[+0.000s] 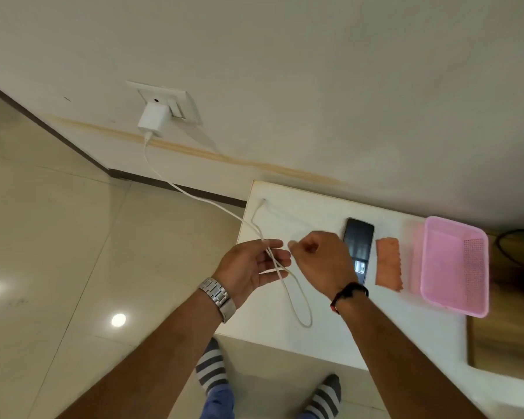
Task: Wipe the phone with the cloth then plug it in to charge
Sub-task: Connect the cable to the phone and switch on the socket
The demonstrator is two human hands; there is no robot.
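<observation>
A: Item one: thin white charging cable (295, 293), run from the white square charger block (152, 122) in the white wall socket plate (176, 101). Position?

B: Draped down onto the white tabletop (269, 334), looped near the front edge. Its free plug end (263, 200) lies near the back left corner, apart from everything. The socket end is already seated, so only the phone end wants connecting.

A: Item two: left hand (248, 267).

B: Grip loose, fingers spread, the cable strands crossing over them; likely sorting the tangle to free some slack.

A: Item three: right hand (318, 258).

B: Grip curled nearly together beside the cable; whether it pinches a strand I cannot tell.

A: Item four: black slab smartphone (359, 243).

B: Flat on the tabletop, screen up, partly behind the right hand, within reach of the cable.

A: Item five: small orange rectangular cloth (388, 266).

B: Flat just beside the phone, unheld. A pink perforated plastic basket (454, 261) stands on its far side.
</observation>
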